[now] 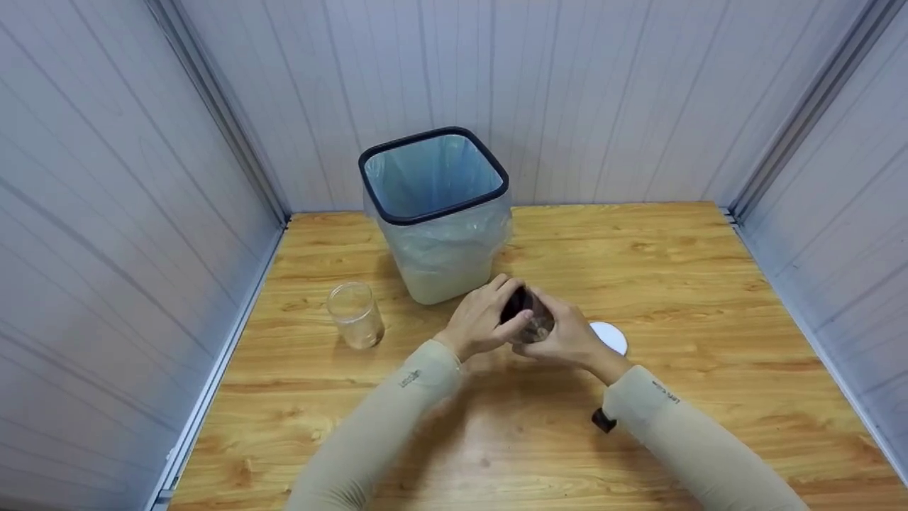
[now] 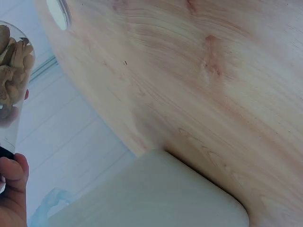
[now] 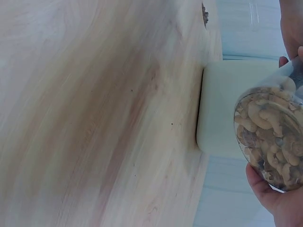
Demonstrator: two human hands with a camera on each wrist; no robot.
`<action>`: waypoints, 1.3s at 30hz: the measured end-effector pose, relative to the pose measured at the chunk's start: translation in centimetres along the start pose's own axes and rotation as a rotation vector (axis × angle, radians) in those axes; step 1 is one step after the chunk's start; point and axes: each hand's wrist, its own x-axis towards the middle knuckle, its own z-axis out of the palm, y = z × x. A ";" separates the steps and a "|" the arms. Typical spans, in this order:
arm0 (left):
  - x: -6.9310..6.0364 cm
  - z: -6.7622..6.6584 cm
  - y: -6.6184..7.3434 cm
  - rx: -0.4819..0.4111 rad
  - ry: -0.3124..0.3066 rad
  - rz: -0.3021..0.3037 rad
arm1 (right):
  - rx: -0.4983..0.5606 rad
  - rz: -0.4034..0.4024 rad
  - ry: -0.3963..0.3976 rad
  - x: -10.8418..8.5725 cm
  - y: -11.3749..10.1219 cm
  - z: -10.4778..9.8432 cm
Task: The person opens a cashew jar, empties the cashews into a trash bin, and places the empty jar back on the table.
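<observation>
Tilted over the table, a clear jar (image 3: 270, 137) is held between both hands in front of a bin. Curled brown pieces fill its lower part; their kind is hard to tell. My right hand (image 1: 567, 333) grips the jar's body, its fingers also showing in the right wrist view. At the jar's other end, my left hand (image 1: 486, 319) holds a black lid (image 1: 513, 304). Part of that hand (image 2: 14, 189) appears against the black lid in the left wrist view. Whether the lid is seated on the jar cannot be told.
Behind the hands stands a pale bin (image 1: 447, 273) with a black rim and plastic liner. A clear glass (image 1: 357, 316) stands left. A white disc (image 1: 610, 336) lies beside the right wrist, and a small black object (image 1: 603, 420) beside the right sleeve. Panel walls enclose the wooden table (image 1: 681, 284).
</observation>
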 end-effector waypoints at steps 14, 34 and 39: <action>0.4 -0.5 0.2 0.068 -0.122 0.012 | 0.075 0.001 0.007 -0.1 0.9 0.1; 1.1 -0.7 1.5 0.058 -0.028 -0.109 | 0.002 -0.043 0.085 -0.2 0.4 0.1; 1.2 -0.4 1.8 0.036 -0.005 -0.175 | -0.062 -0.081 0.115 -0.2 0.3 0.2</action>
